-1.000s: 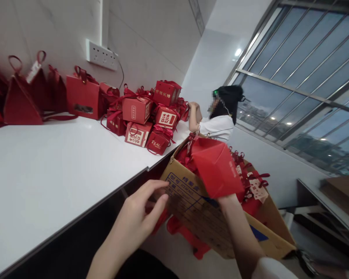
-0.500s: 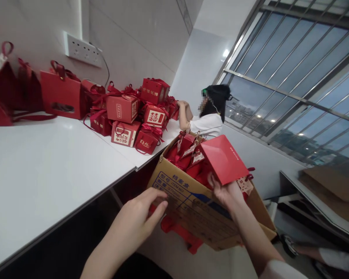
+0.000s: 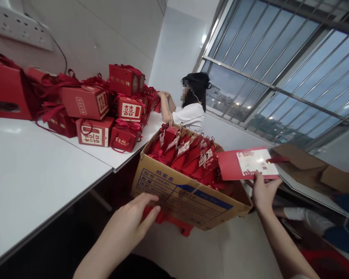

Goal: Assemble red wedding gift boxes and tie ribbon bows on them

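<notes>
My left hand [image 3: 132,221] rests on the near side of a brown cardboard box [image 3: 180,195], fingers curled against its wall. The box is packed with several red pyramid gift bags [image 3: 186,153] with tags. My right hand [image 3: 263,192] holds a red gift bag [image 3: 246,164] with a white label, out to the right of the box and above its right corner.
A white table [image 3: 37,174] runs along the left wall with a pile of red ribboned gift boxes [image 3: 104,112]. Another person in a white top [image 3: 190,106] works at the far end. Brown cardboard [image 3: 308,166] lies on a shelf at right under the windows.
My right hand has carried the red bag from above the box out to its right and turned it flat, label up. The view has swung right. My left hand stays on the box.
</notes>
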Demonstrator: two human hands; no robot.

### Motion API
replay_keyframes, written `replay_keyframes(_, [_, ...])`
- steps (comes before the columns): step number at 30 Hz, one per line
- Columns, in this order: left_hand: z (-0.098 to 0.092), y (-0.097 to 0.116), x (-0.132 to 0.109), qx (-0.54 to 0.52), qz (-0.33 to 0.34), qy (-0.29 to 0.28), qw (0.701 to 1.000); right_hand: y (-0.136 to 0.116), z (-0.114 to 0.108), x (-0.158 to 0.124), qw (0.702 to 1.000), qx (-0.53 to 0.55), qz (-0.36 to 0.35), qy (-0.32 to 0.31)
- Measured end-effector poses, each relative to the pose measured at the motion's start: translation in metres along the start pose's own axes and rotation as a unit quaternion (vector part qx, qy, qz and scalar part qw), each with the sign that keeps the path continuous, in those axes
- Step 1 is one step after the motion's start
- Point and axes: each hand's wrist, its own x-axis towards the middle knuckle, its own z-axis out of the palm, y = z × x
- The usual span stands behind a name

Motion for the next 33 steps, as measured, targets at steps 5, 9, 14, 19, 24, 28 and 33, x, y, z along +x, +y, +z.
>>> replay_keyframes(5, [0.001, 0.003, -0.002, 0.02, -0.028, -0.028, 0.999, -0.017, 0.042, -0.034, 0.985, -0.024, -0.07, -0.156])
replay_keyframes(9, [0.0, 0.002, -0.004, 0.033, -0.044, -0.024, 0.998, -0.03, 0.077, -0.053, 0.952, -0.019, -0.142, -0.271])
replay_keyframes(14, [0.0, -0.003, -0.004, 0.025, -0.066, -0.028, 0.997, -0.034, 0.1, -0.05, 0.917, -0.061, -0.168, -0.357])
replay_keyframes(19, [0.004, -0.009, 0.004, 0.029, -0.079, -0.04, 0.996, -0.016, 0.097, -0.045, 0.875, -0.137, -0.159, -0.437])
replay_keyframes(24, [0.011, -0.012, 0.013, 0.044, -0.097, -0.072, 0.992, 0.004, 0.085, -0.046, 0.868, -0.187, -0.135, -0.439])
replay_keyframes(28, [0.018, -0.015, 0.019, 0.057, -0.103, -0.093, 0.989, 0.004, 0.083, -0.045, 0.86, -0.201, -0.127, -0.45])
replay_keyframes(33, [0.023, -0.021, 0.022, 0.049, -0.091, -0.095, 0.99, -0.014, 0.073, -0.037, 0.85, -0.228, -0.143, -0.453])
